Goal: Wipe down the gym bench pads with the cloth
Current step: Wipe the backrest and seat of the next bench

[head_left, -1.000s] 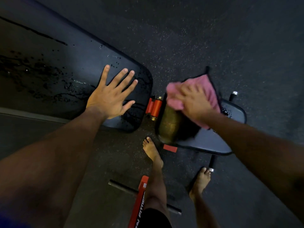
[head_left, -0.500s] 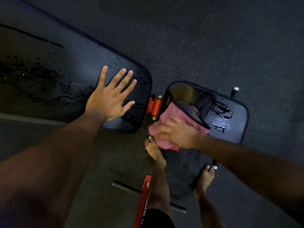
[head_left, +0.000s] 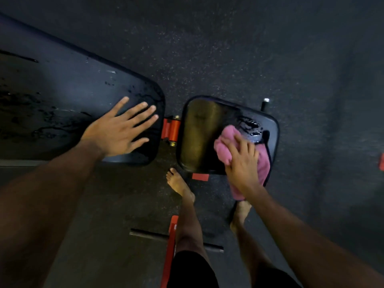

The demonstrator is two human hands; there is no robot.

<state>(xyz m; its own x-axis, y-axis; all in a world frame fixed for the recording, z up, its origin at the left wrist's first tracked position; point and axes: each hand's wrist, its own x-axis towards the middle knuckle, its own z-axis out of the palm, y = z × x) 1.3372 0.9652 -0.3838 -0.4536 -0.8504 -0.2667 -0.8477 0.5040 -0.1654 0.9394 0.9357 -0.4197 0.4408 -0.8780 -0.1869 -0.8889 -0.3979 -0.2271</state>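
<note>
**Wiping the seat pad with a pink cloth**

Pressing down on the pink cloth (head_left: 223, 150), the right hand (head_left: 242, 163) is lying on top of it with its fingers (head_left: 236, 143) loosely curved over the bunched fabric, pointing toward 11 o'clock. The cloth is sitting on the right half of the seat pad (head_left: 199, 138), at the pad's 4 o'clock side, and its lower end is hanging past the pad's near edge. Just beyond the cloth, toward 1 o'clock, wet streaks (head_left: 250, 126) are glistening on the pad.

The left hand (head_left: 118, 134) is resting flat on the back pad (head_left: 72, 86), fingers spread wide and holding nothing, near that pad's rounded end at 3 o'clock. Dark droplets and smears are showing across the back pad at 9 o'clock from the hand.

Between the two pads an orange hinge (head_left: 171, 129) is showing. Two bare feet are standing on the speckled dark floor (head_left: 228, 48) at 6 o'clock, the left foot (head_left: 179, 183) just beside the seat pad's near corner.
</note>
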